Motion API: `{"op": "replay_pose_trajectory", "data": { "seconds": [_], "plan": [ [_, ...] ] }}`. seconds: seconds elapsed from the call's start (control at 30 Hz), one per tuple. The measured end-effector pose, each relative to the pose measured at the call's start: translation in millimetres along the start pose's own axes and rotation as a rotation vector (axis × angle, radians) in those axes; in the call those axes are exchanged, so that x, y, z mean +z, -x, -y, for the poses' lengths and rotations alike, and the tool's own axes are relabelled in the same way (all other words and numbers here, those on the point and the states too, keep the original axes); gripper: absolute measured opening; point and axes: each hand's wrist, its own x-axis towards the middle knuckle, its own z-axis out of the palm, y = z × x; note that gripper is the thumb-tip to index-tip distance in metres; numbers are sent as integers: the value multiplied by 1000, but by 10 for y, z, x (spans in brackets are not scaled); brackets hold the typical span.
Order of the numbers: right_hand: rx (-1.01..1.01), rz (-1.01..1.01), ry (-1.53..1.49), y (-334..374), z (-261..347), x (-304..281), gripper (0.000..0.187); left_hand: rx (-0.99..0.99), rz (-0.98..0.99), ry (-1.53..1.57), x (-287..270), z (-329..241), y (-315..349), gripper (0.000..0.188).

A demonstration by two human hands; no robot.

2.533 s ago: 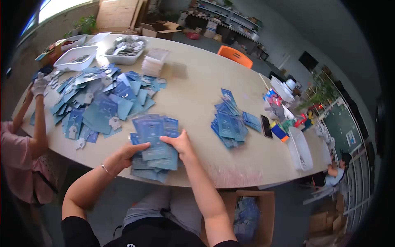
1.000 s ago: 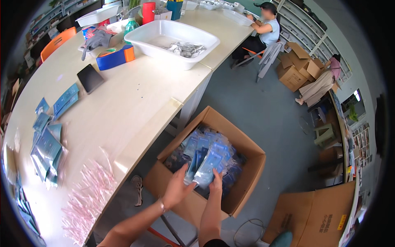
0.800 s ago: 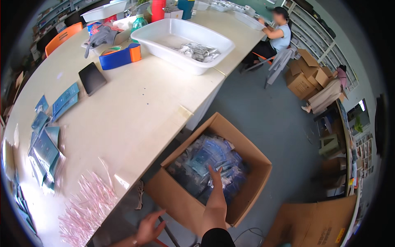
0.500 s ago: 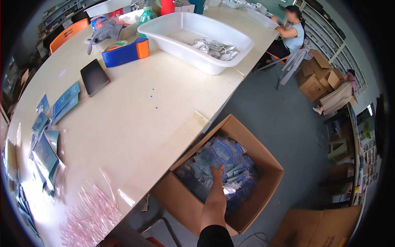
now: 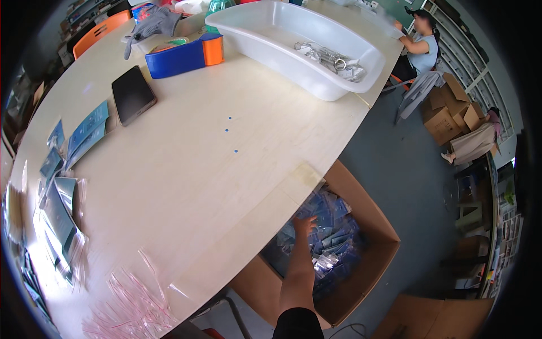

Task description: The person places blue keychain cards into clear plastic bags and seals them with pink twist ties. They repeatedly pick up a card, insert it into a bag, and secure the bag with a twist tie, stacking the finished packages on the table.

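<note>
My right hand reaches down into an open cardboard box beside the table. Its fingers are apart and touch the top of a heap of small clear plastic packets with blue cards. No packet is visibly gripped. The table edge covers the left part of the box. A shiny silvery packet lies next to my wrist. My left hand is not in view.
On the pale table are blue packets, pink-white thin strips, a phone, a blue-orange tape dispenser and a white tub holding metal pieces. A person sits at the far right; another stands near cartons.
The view has shifted, so the table covers more of the box. My right hand stays over the packets, and its fingers now look more spread toward the right.
</note>
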Motion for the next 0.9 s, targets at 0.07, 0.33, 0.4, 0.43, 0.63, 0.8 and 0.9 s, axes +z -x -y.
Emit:
{"op": "replay_pose_trajectory", "data": {
  "seconds": [0.07, 0.33, 0.4, 0.43, 0.63, 0.8, 0.9],
  "plan": [
    [52, -33, 90, 70, 64, 315, 75, 4, 14, -5, -20, 6, 9, 35],
    [66, 17, -186, -296, -310, 955, 72, 30, 40, -3, -95, 60, 65, 36],
    [-5, -2, -354, -523, -520, 853, 66, 74, 40, 7, -87, 163, 19, 36],
    [-73, 21, -436, -518, -556, 847, 63, 55, 30, 4, -62, 103, 86, 37],
    [-371, 203, -607, 211, -1229, 413, 40, 71, 7, -22, -53, 18, 287, 38],
    [-641, 107, -65, 197, -1600, 596, 43, 173, -56, 7, 4, 60, 385, 35],
    [61, 139, -649, 844, -1110, 313, 43, 72, -96, -11, -69, -130, 452, 32]
  ]
}}
